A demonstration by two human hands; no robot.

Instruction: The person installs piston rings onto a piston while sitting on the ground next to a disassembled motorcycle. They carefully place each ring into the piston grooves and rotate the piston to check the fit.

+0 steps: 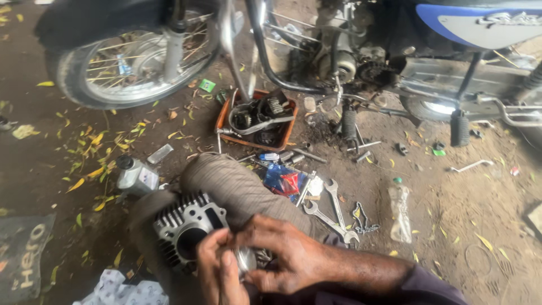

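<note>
A finned grey engine cylinder (179, 229) rests on my lap, its bore facing up. Beside it, my left hand (217, 274) and my right hand (282, 251) both close around a small shiny round metal part (247, 261), probably a piston. Fingers hide most of that part. My trousered knee (231, 183) lies just beyond the cylinder.
A motorcycle stands ahead on dirt, front wheel (127, 62) at left, engine (339, 62) in the middle. An orange tray (226, 116) holds engine parts. Spanners (333, 212), a blue packet (279, 181), a plastic bottle (400, 209), a grey oil can (135, 175) and a rag (121, 291) lie around.
</note>
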